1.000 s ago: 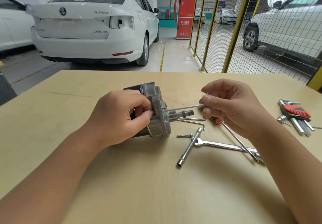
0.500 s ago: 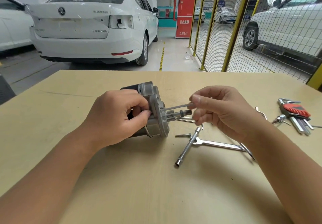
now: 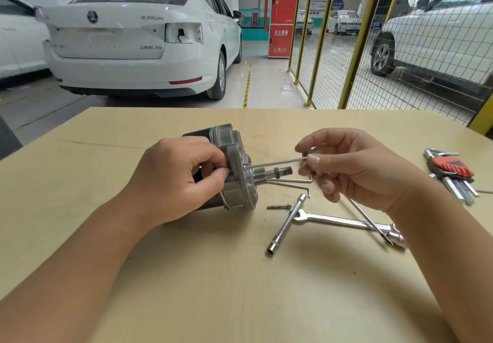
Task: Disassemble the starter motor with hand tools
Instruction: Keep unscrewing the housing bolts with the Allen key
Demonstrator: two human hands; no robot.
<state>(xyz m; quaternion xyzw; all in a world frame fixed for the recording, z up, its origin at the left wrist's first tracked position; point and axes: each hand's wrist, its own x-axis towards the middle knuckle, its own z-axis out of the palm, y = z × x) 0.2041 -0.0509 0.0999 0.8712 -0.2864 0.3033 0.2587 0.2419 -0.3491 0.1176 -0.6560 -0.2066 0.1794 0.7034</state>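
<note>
The starter motor lies on its side on the wooden table, its silver end plate and stub shaft facing right. The left hand wraps over the motor's body from the near side, fingers curled round the housing just behind the end plate. The right hand hangs just to the right of the shaft and pinches the outer end of a thin hex key between thumb and forefinger; the key runs level to the left, its tip seated in the end plate above the shaft. On the table beneath it lie 2 more L-shaped keys, a loose bolt, a T-handle socket wrench and a ratchet wrench. A folding key set with a red holder lies far right.
</note>
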